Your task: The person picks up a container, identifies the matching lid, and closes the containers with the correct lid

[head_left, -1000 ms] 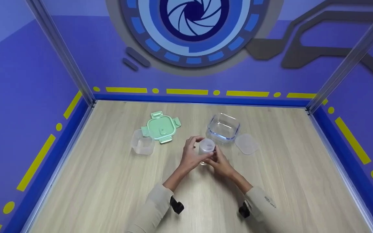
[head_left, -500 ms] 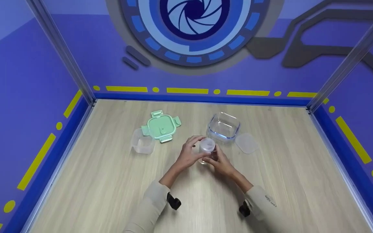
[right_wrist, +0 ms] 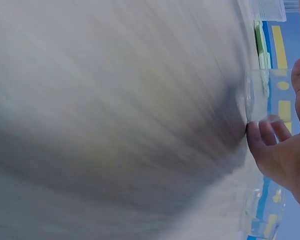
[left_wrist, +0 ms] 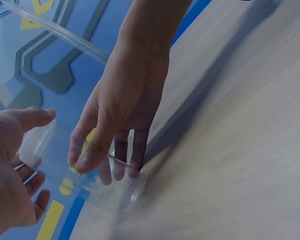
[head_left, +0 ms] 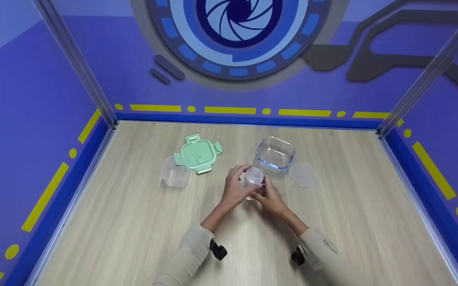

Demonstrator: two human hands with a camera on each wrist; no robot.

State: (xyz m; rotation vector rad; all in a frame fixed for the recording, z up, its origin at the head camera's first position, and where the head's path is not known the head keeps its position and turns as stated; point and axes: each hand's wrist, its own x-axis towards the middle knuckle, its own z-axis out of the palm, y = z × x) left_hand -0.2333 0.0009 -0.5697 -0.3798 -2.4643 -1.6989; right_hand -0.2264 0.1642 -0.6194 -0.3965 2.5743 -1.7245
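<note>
A clear cylindrical jar (left_wrist: 102,192) with a frosted, translucent lid (head_left: 255,174) stands upright at the middle of the table. My left hand (head_left: 235,190) curls round the jar's top, thumb on the near side of the lid and fingers on the far side. Lower down, my right hand (head_left: 272,200) grips the clear body. The left wrist view has the lid between the left thumb and fingers, and the right hand (left_wrist: 125,110) around the body. In the right wrist view, the right fingers (right_wrist: 267,132) touch the jar near its base, which is at the tabletop.
Behind the hands stands a square glass container (head_left: 274,155), with a flat translucent lid (head_left: 303,174) lying to its right. To the left are a green clip lid (head_left: 198,155) and a small translucent plastic box (head_left: 176,177), the two overlapping in view. Patterned walls (head_left: 229,95) enclose the table.
My left wrist has swung slightly left and then back right, with the fingers staying at the lid. My right hand keeps its hold on the jar's body. The other things have not moved.
</note>
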